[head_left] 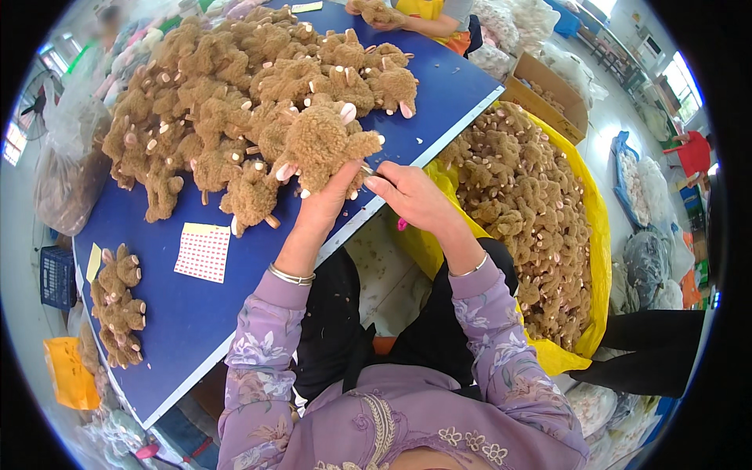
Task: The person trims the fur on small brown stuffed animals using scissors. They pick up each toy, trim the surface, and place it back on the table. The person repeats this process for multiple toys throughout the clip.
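Observation:
A curly brown plush toy with pale pink ears and white-tipped paws is held up at the table's near edge. My left hand is closed on its underside. Beside it, my right hand is closed, fingertips almost meeting my left thumb. A small metallic glint shows at those fingertips, and something bright pink pokes out below the palm; what the hand grips is mostly hidden. Behind the held toy lies a big heap of similar plush toys on the blue table.
A yellow-lined container full of small brown plush pieces stands at my right, with a cardboard box behind. A label sheet and a short row of toys lie at left. Another person's hand holds a toy across the table.

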A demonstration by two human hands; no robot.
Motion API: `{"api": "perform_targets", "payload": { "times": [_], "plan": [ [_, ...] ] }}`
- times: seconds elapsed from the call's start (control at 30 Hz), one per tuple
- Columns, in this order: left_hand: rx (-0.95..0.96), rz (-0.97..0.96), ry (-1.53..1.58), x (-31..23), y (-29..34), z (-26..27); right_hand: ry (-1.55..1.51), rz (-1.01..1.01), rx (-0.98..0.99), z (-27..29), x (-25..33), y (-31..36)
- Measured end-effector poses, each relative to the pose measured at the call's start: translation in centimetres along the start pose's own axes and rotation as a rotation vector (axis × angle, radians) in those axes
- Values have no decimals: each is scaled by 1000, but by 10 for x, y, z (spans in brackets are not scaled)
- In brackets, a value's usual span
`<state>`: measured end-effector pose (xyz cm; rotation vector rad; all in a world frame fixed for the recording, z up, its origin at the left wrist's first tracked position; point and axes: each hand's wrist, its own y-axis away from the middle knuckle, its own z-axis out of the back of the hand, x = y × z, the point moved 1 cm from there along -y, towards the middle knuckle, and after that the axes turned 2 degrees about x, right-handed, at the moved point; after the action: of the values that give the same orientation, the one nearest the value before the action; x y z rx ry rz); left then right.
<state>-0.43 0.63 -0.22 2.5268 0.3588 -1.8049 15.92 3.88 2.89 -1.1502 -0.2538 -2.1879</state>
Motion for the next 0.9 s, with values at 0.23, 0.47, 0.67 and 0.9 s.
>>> {"api": "perform_targets", "payload": {
  "times": [0.23,0.47,0.67,0.9],
  "plan": [
    [-17,-25,58,0,-1,-3,46,72,-62,-4,0,-3],
    [26,72,13,-2,-4,-3,-167,117,-71,-2,-6,-3],
    [107,63,-135,-5,0,-8,-1007,6,-326,25,-15,-1],
    [329,81,-197,-11,6,-20,-566,-41,-211,8,-14,-6]
  ]
}}
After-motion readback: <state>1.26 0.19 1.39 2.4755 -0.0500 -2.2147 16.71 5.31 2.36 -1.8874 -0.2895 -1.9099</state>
